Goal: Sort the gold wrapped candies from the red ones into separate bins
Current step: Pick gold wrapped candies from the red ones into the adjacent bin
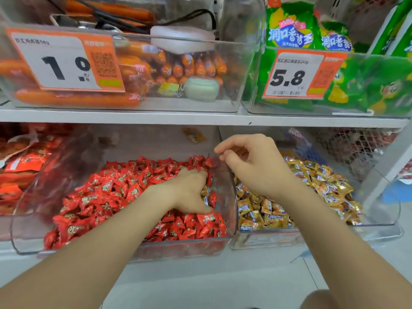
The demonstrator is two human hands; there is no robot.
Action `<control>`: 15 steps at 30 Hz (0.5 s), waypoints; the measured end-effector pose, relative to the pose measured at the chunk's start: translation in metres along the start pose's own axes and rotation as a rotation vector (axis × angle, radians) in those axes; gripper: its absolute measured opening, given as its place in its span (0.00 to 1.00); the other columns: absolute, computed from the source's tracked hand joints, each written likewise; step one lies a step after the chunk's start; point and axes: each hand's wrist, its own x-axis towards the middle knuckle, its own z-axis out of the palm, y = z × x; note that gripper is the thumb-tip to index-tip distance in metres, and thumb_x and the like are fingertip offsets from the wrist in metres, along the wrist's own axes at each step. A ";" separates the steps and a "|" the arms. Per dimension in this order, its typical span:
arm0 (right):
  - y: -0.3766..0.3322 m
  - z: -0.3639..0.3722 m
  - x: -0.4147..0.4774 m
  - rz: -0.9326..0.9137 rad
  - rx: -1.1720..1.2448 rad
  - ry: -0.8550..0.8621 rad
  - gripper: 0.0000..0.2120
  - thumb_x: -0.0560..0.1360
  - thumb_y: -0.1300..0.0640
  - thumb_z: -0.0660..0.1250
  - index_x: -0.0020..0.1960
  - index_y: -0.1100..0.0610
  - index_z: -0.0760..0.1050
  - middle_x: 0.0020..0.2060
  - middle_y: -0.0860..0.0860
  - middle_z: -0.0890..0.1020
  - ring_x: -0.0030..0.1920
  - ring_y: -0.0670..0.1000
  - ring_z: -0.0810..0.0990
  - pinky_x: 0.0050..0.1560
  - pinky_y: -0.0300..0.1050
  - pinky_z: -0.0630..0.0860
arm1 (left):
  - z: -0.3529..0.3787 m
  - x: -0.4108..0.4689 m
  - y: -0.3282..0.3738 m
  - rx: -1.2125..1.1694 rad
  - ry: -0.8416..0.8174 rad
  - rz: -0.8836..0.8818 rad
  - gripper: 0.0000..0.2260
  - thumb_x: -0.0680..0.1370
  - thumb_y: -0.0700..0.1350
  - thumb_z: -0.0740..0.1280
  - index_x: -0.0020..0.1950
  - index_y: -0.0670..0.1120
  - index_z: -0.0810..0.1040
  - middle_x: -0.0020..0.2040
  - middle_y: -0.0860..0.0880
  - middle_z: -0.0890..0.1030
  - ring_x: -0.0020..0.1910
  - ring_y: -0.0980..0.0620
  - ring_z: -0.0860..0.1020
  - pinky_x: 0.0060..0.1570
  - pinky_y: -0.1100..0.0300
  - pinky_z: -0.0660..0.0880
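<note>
A clear bin [26, 219] on the lower shelf holds a heap of red wrapped candies [107, 197]. To its right a second clear bin [379, 228] holds gold wrapped candies [323, 186]. My left hand [189, 192] is pressed into the red heap near the bin's right wall, its fingers dug in beside a few gold candies [206, 195] that lie among the red ones. My right hand [252, 161] hovers above the wall between the two bins, fingers curled; I see nothing clearly held in it.
The white shelf board [200, 118] runs just above the bins. On it stand a clear bin of orange sausages with a price card [64, 61] and a bin of green snack bags [367, 85]. Red packets [20, 172] lie at the far left.
</note>
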 end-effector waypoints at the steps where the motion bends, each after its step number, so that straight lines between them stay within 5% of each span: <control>1: 0.000 0.001 0.000 -0.007 0.002 0.001 0.12 0.79 0.60 0.67 0.52 0.46 0.87 0.40 0.41 0.86 0.42 0.42 0.83 0.46 0.34 0.78 | 0.002 0.002 -0.001 -0.005 0.007 0.008 0.28 0.73 0.62 0.75 0.60 0.46 0.68 0.55 0.48 0.73 0.58 0.45 0.70 0.52 0.55 0.64; 6: -0.003 0.002 -0.001 -0.015 0.016 -0.025 0.12 0.79 0.60 0.67 0.52 0.47 0.87 0.39 0.44 0.87 0.36 0.44 0.81 0.41 0.35 0.75 | 0.014 0.004 -0.001 -0.025 0.090 0.067 0.22 0.75 0.57 0.73 0.53 0.51 0.61 0.46 0.52 0.70 0.51 0.43 0.78 0.43 0.53 0.68; 11: -0.013 0.005 -0.006 -0.035 -0.003 -0.075 0.12 0.79 0.59 0.66 0.52 0.47 0.87 0.38 0.45 0.87 0.36 0.44 0.82 0.41 0.36 0.76 | 0.002 -0.013 -0.013 -0.378 0.078 0.108 0.07 0.74 0.47 0.74 0.50 0.51 0.79 0.40 0.54 0.82 0.37 0.56 0.79 0.36 0.60 0.72; 15: -0.027 0.011 -0.010 -0.079 -0.069 -0.142 0.13 0.79 0.61 0.67 0.54 0.47 0.86 0.35 0.46 0.85 0.36 0.44 0.81 0.40 0.33 0.74 | -0.021 -0.039 -0.022 -0.536 0.197 0.117 0.07 0.78 0.53 0.73 0.49 0.50 0.80 0.36 0.53 0.83 0.32 0.55 0.77 0.35 0.56 0.73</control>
